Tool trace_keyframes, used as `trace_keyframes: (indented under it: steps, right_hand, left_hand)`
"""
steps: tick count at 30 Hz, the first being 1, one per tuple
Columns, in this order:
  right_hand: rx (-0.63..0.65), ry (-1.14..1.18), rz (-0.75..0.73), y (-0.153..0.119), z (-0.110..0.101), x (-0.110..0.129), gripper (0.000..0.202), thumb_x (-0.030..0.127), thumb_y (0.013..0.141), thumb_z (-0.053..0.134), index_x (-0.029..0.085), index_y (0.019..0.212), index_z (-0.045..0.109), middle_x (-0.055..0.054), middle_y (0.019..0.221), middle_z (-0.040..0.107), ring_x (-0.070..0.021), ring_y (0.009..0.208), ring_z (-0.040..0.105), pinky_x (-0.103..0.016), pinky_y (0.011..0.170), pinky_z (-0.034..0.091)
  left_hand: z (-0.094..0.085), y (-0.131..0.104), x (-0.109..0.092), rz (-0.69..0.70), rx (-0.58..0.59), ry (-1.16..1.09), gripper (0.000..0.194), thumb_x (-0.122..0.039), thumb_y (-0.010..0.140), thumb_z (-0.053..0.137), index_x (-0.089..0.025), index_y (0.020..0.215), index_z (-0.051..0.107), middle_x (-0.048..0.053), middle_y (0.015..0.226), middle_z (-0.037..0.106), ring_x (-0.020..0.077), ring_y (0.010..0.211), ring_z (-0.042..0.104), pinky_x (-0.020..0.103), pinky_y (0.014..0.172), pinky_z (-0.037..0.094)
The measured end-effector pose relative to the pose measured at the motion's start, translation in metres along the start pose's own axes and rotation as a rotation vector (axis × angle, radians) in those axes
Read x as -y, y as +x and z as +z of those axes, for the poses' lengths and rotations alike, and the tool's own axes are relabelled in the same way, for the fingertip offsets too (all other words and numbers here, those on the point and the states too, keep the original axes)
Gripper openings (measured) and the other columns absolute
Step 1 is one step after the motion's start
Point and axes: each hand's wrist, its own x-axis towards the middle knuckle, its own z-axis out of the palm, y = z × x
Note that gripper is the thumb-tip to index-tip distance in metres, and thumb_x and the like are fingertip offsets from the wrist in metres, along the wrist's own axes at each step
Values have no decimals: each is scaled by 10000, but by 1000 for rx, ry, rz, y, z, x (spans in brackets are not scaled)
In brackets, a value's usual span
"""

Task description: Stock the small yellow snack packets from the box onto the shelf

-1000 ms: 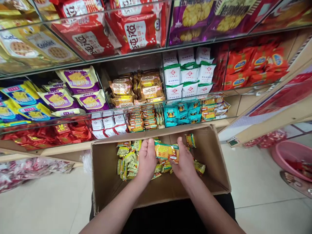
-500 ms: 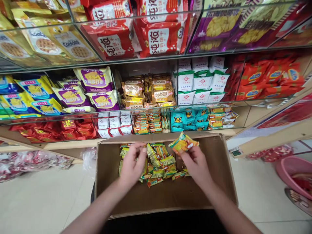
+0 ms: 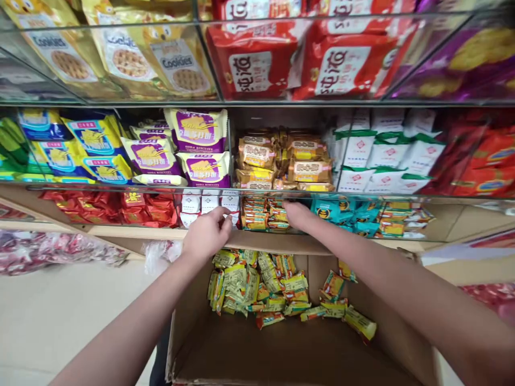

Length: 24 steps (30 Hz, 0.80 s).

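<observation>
My right hand point(image 3: 300, 216) reaches into the low shelf compartment, at the stacked small orange-and-yellow snack packets point(image 3: 255, 213). Its fingers are bent and closed together, and what they hold is hidden. In front of the white-and-red packets point(image 3: 190, 206), my left hand point(image 3: 207, 231) hovers with its fingers curled toward the thumb, and no item shows in it. Below both hands stands an open cardboard box point(image 3: 298, 356). Loose yellow snack packets point(image 3: 237, 281) lie heaped in its left and middle part, with several more point(image 3: 360, 323) scattered to the right.
Glass panels point(image 3: 257, 102) front the shelves. Brown packets point(image 3: 257, 153) stand just above my right hand, teal packets point(image 3: 346, 212) to its right. Red bags point(image 3: 116, 208) fill the lower left. Clear plastic wrap point(image 3: 159, 254) and bagged red goods point(image 3: 60, 249) lie below the shelf.
My right hand has moved from above the box into the low shelf; the packet it held no longer shows. My left hand has risen to the shelf front. The camera view has shifted left and closer.
</observation>
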Motion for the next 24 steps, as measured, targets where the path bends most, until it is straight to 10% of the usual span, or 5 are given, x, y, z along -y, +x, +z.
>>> trace_keyframes:
  steps: [24]
  right_hand:
    - [72, -23, -167, 65, 53, -24, 470, 306, 831, 386, 140, 1269, 344, -120, 1329, 348, -239, 1199, 346, -351, 974, 262]
  left_hand:
    - [-3, 1, -2, 26, 22, 136, 254, -360, 810, 341, -233, 838, 559, 11, 726, 645, 178, 636, 584, 258, 523, 323]
